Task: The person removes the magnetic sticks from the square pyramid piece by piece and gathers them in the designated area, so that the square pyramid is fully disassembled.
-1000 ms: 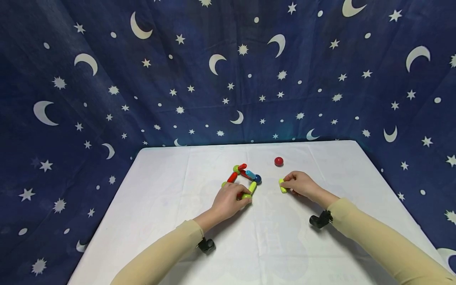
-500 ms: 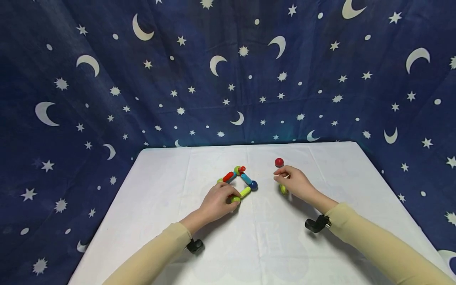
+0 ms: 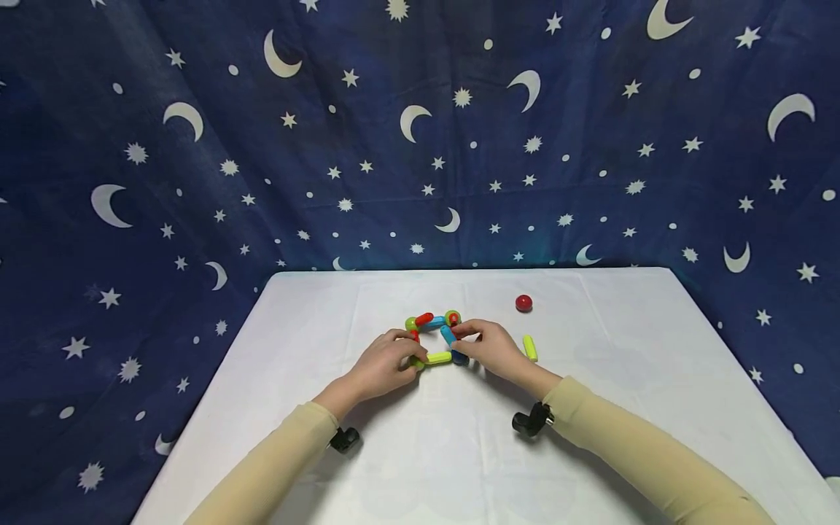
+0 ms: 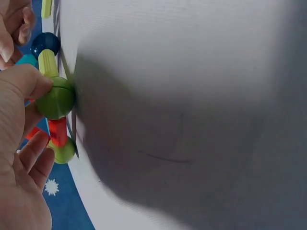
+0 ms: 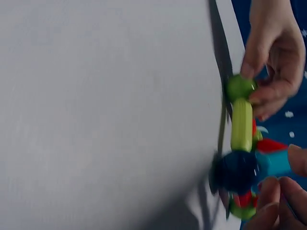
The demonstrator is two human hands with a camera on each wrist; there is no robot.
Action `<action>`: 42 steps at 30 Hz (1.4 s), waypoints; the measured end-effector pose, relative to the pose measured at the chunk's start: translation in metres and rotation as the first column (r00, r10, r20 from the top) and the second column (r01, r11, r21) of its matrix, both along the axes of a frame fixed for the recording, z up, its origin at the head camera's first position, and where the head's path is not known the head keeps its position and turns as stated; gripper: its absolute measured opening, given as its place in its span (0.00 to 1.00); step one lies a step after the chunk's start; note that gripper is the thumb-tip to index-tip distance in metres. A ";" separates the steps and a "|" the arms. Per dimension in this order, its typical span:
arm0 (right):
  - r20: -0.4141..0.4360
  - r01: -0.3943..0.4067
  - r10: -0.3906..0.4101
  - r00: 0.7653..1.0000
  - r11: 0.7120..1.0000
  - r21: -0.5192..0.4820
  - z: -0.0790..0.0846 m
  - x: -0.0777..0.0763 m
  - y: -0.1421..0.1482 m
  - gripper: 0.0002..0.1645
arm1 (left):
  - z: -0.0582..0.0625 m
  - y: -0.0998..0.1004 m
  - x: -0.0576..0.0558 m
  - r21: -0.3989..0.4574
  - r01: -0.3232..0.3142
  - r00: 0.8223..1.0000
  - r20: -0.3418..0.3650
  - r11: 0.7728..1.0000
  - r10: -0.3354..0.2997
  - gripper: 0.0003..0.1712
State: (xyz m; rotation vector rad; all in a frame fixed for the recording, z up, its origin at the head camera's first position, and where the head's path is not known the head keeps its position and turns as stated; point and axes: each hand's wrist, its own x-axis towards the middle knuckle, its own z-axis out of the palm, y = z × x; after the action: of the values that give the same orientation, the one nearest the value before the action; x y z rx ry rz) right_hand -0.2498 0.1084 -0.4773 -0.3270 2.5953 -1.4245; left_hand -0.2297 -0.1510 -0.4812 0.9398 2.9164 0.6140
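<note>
A frame of magnetic rods and balls stands on the white table. My left hand [image 3: 387, 362] pinches its front-left green ball [image 4: 56, 101] between thumb and finger. From that ball a yellow-green rod [image 3: 438, 358] runs to a dark blue ball [image 5: 237, 171] at the front right. A light blue rod [image 3: 448, 335] rises from the blue ball, and my right hand [image 3: 495, 348] pinches it. At the back, a green ball [image 3: 410, 323] and another green ball [image 3: 452, 317] are joined by a second light blue rod [image 3: 433, 321]; a red rod [image 3: 424, 319] sticks up there.
Right of the frame, a loose yellow-green rod [image 3: 530, 348] lies beside my right wrist. A red ball [image 3: 523, 303] rests farther back on the white tabletop [image 3: 590, 452]. Behind the table hangs a dark blue curtain [image 3: 367, 131] with moons and stars.
My right hand has let go of the loose yellow-green rod and moved left to the light blue rod. My left hand has shifted left and turned the frame with the green ball it holds.
</note>
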 end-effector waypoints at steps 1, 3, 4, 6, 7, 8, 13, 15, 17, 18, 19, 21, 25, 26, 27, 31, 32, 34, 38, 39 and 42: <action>-0.001 0.003 -0.003 1.000 1.000 -0.006 -0.002 0.000 -0.003 0.19 | 0.000 0.000 -0.001 -0.001 0.004 1.000 -0.001 1.000 -0.004 0.14; -0.013 0.010 -0.010 1.000 1.000 -0.011 -0.003 0.001 -0.008 0.19 | -0.001 0.001 -0.002 0.002 0.012 1.000 -0.001 1.000 -0.012 0.13; -0.022 0.014 -0.014 1.000 1.000 -0.011 -0.004 0.001 -0.009 0.18 | 0.000 0.001 -0.002 0.003 0.014 1.000 -0.001 1.000 -0.014 0.13; -0.041 0.023 -0.023 0.999 1.000 -0.005 -0.003 0.002 -0.010 0.18 | 0.001 0.002 -0.003 0.002 0.017 1.000 0.000 1.000 -0.017 0.12; -0.049 0.029 -0.029 0.998 1.000 -0.003 -0.003 0.002 -0.010 0.17 | 0.001 0.002 -0.003 -0.001 0.019 1.000 0.000 1.000 -0.019 0.12; -0.055 0.041 -0.041 0.998 0.999 -0.003 -0.003 0.002 -0.009 0.17 | 0.002 0.003 -0.004 -0.004 0.021 1.000 -0.003 1.000 -0.021 0.12; 0.034 0.124 -0.121 0.992 0.986 -0.113 -0.008 0.001 0.001 0.17 | 0.004 0.001 -0.006 -0.036 -0.010 1.000 -0.006 0.999 0.010 0.12; 0.137 0.167 -0.141 0.980 0.965 -0.200 -0.011 0.002 0.004 0.18 | 0.005 0.001 -0.006 -0.044 -0.041 0.999 -0.013 0.998 0.041 0.11; 0.250 0.211 -0.138 0.958 0.932 -0.294 -0.014 0.004 0.006 0.19 | 0.005 0.004 -0.006 -0.048 -0.075 0.997 -0.024 0.996 0.074 0.09; 0.299 0.236 -0.135 0.945 0.913 -0.332 -0.015 0.005 0.006 0.20 | 0.005 0.007 -0.005 -0.044 -0.085 0.996 -0.029 0.995 0.084 0.09; 0.338 0.256 -0.129 0.932 0.895 -0.365 -0.017 0.007 0.007 0.20 | 0.006 0.011 -0.004 -0.041 -0.094 0.995 -0.034 0.995 0.092 0.09; 0.389 0.290 -0.117 0.914 0.859 -0.422 -0.018 0.009 0.007 0.20 | 0.005 0.022 -0.003 -0.035 -0.107 0.993 -0.053 0.994 0.105 0.13; 0.429 0.333 -0.110 0.897 0.806 -0.489 -0.021 0.013 0.007 0.19 | 0.003 0.049 0.000 -0.025 -0.133 0.988 -0.079 0.991 0.131 0.21; 0.434 0.340 -0.112 0.894 0.800 -0.494 -0.022 0.013 0.007 0.19 | 0.002 0.054 0.001 -0.026 -0.143 0.986 -0.087 0.989 0.140 0.22; 0.434 0.344 -0.114 0.893 0.797 -0.497 -0.023 0.014 0.006 0.18 | 0.000 0.059 0.001 -0.023 -0.154 0.985 -0.087 0.988 0.152 0.22; 0.439 0.350 -0.115 0.891 0.789 -0.504 -0.026 0.017 0.004 0.19 | -0.007 0.070 0.002 -0.012 -0.203 0.974 -0.102 0.979 0.201 0.21; 0.436 0.348 -0.114 0.893 0.788 -0.508 -0.027 0.018 0.004 0.19 | -0.008 0.071 0.003 -0.006 -0.212 0.972 -0.104 0.977 0.211 0.20; 0.429 0.342 -0.107 0.897 0.783 -0.520 -0.028 0.018 0.004 0.20 | -0.009 0.073 0.004 0.006 -0.228 0.968 -0.109 0.974 0.228 0.19; 0.419 0.341 -0.101 0.903 0.760 -0.553 -0.029 0.018 0.005 0.21 | -0.010 0.074 0.004 0.017 -0.240 0.964 -0.115 0.971 0.240 0.18; 0.418 0.343 -0.099 0.903 0.753 -0.562 -0.030 0.018 0.006 0.22 | -0.010 0.075 0.004 0.017 -0.240 0.964 -0.114 0.971 0.241 0.18; 0.425 0.354 -0.101 0.900 0.739 -0.574 -0.031 0.018 0.006 0.22 | -0.011 0.075 0.004 0.014 -0.241 0.964 -0.111 0.970 0.241 0.18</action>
State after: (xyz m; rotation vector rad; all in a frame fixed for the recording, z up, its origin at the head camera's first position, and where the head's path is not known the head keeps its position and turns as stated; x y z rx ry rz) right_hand -0.2323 0.1143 -0.5080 0.2000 1.8202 -2.1984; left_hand -0.2256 -0.0758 -0.4919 0.6419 3.1601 0.5879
